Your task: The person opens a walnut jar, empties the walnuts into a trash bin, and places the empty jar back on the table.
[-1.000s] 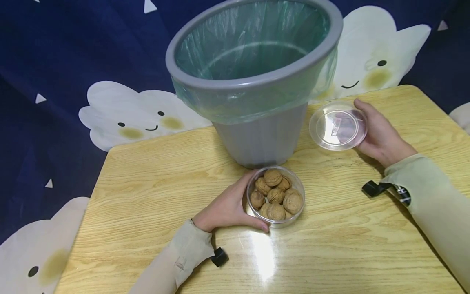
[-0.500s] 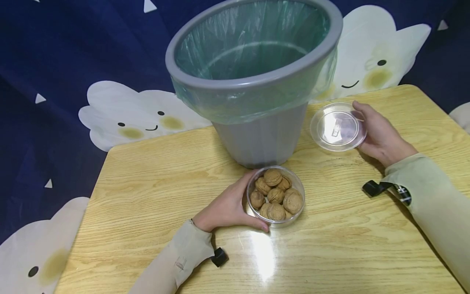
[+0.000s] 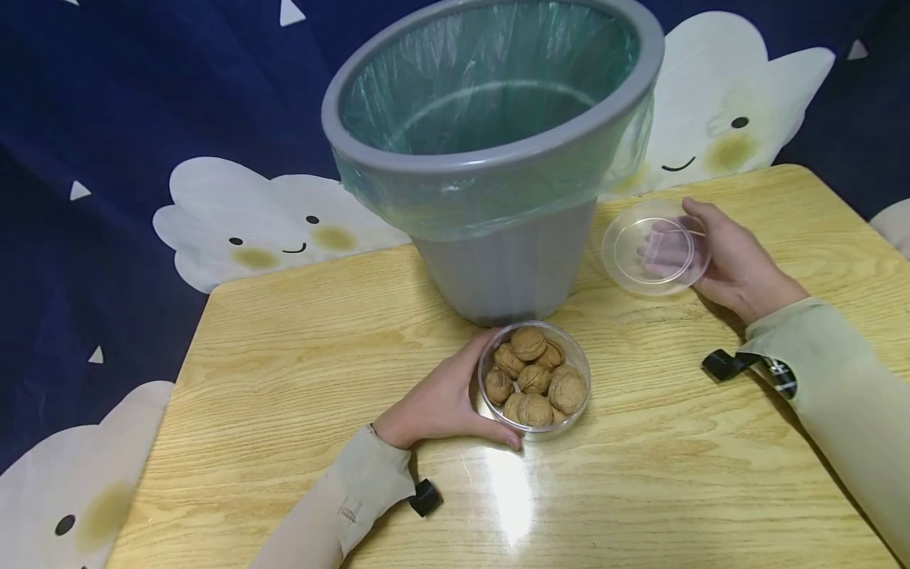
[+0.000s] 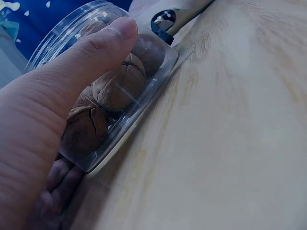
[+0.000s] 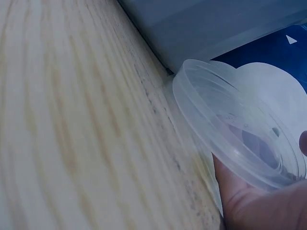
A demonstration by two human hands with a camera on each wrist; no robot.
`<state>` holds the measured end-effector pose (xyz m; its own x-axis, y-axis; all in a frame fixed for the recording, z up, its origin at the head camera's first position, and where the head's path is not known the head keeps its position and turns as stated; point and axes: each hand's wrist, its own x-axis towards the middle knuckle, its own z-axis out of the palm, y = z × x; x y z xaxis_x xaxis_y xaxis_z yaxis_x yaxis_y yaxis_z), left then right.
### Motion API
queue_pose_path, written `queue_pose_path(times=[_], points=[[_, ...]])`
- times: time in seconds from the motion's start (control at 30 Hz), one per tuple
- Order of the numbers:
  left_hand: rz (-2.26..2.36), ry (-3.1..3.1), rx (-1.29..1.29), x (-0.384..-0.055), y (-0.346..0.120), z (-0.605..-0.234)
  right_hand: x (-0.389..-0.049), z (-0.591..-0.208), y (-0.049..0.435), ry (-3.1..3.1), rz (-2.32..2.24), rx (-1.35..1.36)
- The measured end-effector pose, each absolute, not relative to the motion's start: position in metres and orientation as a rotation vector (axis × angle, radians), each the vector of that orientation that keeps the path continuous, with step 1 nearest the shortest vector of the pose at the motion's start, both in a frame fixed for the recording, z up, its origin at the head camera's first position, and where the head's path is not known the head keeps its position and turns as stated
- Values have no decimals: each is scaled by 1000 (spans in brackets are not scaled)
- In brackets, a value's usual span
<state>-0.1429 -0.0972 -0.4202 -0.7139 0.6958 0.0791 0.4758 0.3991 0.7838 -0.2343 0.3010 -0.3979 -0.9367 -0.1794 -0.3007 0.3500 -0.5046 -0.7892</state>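
A round clear plastic jar of walnuts stands on the table, its top uncovered. My left hand grips it from the left, thumb along the near side and fingers round the far side, mostly hidden. In the left wrist view, the thumb crosses the jar's wall with walnuts behind it. To the right, my right hand holds a clear round lid by its right edge. Its fingers show through the plastic from beneath. The right wrist view has the lid tilted close over the wood.
Behind the jar stands a grey trash bin with a green liner bag folded over its rim. The wooden table ends at a dark blue cloth with printed clouds.
My right hand has tilted the lid slightly, so the glare on it has faded and the fingers behind show more plainly. The left hand and the jar have not moved.
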Motion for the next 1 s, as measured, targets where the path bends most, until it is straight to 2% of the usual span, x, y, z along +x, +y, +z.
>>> queue_pose_path(times=[0.43,0.73,1.0], points=[[1189,2424,1045,-144,-98,-422,-235,-402,302,1221,-2530,121],[1196,2417,1072,-145,-97,-423,-234,-402,301,1282,-2552,245],[1198,2413,1065,-145,-98,-422,-233,-403,300,1320,-2561,225]])
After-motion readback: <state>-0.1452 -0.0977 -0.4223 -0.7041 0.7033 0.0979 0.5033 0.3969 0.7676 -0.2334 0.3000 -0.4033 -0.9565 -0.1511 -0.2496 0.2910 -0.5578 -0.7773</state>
